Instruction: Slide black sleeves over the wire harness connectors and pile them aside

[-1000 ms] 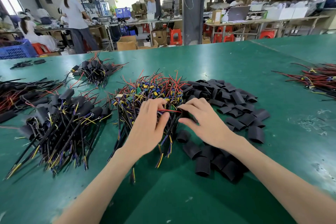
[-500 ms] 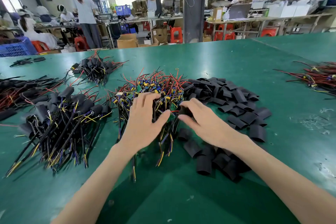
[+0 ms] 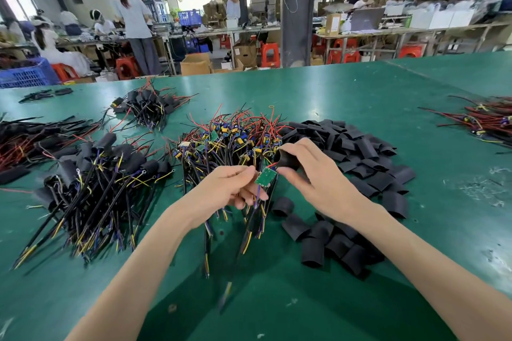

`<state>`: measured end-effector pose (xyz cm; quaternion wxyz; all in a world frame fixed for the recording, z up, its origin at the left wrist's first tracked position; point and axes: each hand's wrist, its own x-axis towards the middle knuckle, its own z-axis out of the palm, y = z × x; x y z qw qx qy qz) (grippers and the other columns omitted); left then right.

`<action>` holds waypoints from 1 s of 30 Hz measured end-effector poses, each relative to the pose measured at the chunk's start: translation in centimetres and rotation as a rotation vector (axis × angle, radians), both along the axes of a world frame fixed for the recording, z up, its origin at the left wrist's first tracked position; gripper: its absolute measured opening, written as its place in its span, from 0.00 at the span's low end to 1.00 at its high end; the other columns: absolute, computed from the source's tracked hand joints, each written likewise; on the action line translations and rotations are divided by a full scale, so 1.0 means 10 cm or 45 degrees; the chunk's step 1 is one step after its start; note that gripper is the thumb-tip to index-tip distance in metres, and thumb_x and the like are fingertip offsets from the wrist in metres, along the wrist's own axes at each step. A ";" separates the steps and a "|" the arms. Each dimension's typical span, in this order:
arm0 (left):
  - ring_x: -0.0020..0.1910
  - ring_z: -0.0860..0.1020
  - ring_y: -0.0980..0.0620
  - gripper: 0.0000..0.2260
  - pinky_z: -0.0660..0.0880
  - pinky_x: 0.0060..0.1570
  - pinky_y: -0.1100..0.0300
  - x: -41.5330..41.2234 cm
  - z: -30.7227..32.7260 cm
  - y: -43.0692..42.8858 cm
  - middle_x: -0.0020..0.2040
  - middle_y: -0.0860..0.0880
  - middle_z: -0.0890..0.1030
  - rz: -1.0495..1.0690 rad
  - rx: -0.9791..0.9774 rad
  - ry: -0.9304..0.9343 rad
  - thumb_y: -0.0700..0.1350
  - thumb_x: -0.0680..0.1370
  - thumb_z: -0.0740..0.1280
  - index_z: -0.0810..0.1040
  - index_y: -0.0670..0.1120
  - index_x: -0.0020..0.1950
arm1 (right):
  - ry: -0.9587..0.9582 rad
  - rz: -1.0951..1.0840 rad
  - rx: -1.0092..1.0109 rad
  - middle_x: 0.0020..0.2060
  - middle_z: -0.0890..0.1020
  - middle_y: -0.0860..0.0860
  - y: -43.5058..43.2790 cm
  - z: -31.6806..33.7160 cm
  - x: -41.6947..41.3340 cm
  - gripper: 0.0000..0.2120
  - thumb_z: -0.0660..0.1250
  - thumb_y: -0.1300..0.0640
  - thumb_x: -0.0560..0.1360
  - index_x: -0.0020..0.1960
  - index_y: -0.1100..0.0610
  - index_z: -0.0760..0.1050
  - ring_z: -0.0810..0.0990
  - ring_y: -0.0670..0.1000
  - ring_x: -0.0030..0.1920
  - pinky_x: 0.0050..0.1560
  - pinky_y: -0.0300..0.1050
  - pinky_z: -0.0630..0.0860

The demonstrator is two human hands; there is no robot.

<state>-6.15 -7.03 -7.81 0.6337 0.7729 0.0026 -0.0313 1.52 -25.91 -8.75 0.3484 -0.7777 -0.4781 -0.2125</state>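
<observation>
The left grip (image 3: 230, 188) is pinching one harness by its wires just under the small green board (image 3: 265, 176), holding it raised over the near edge of the heap of bare harnesses (image 3: 230, 141). The right grip (image 3: 313, 174) is clasping a single black sleeve (image 3: 288, 159) between thumb and fingers. The sleeve's open mouth is facing the board's upper corner and seemingly touching it, and a red lead appears to be running into the mouth, though how far is hidden. The step in hand looks like threading: the sleeve is only beginning to go on. To do it well, the right grip should probably be squeezing the flat tube from its edges so the mouth is gaping round. The left should be gathering the loose red leads into one bundle and offering the board narrow end first, in line with the tube and not across it. Pushing with a corner caught on the rim is likely to be buckling the soft sleeve or bending a lead. Spare sleeves (image 3: 354, 147) are lying just right of the heap and curving round to its near right. The sleeved pile (image 3: 105, 174) is lying to the heap's left on the green bench (image 3: 360, 91), and that is where this harness is presumably heading once it is covered.
</observation>
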 end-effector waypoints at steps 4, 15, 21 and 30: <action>0.45 0.73 0.56 0.13 0.74 0.46 0.63 -0.01 -0.02 -0.02 0.46 0.53 0.81 -0.023 0.039 -0.011 0.47 0.81 0.58 0.81 0.48 0.46 | -0.066 -0.065 0.114 0.51 0.73 0.55 -0.02 0.02 0.03 0.15 0.65 0.58 0.77 0.60 0.65 0.71 0.71 0.46 0.50 0.54 0.35 0.66; 0.26 0.72 0.55 0.21 0.71 0.26 0.65 -0.01 0.02 -0.19 0.41 0.42 0.82 -0.073 -0.859 0.345 0.52 0.74 0.63 0.76 0.35 0.55 | -0.116 -0.161 0.299 0.49 0.71 0.50 -0.04 0.04 0.07 0.16 0.65 0.59 0.76 0.60 0.66 0.72 0.64 0.37 0.44 0.52 0.24 0.62; 0.23 0.64 0.59 0.13 0.61 0.22 0.69 0.01 0.06 -0.08 0.32 0.50 0.77 0.102 -0.805 0.211 0.49 0.70 0.68 0.85 0.40 0.38 | -0.123 -0.035 0.108 0.48 0.75 0.55 -0.04 0.02 0.07 0.16 0.65 0.56 0.76 0.60 0.65 0.74 0.69 0.43 0.46 0.53 0.27 0.63; 0.25 0.62 0.58 0.03 0.59 0.25 0.68 -0.05 0.14 0.03 0.35 0.48 0.80 0.218 -0.337 -0.122 0.40 0.72 0.69 0.82 0.44 0.40 | 0.005 0.106 0.009 0.48 0.78 0.53 -0.03 0.01 0.06 0.20 0.65 0.53 0.75 0.64 0.60 0.74 0.77 0.57 0.43 0.45 0.47 0.73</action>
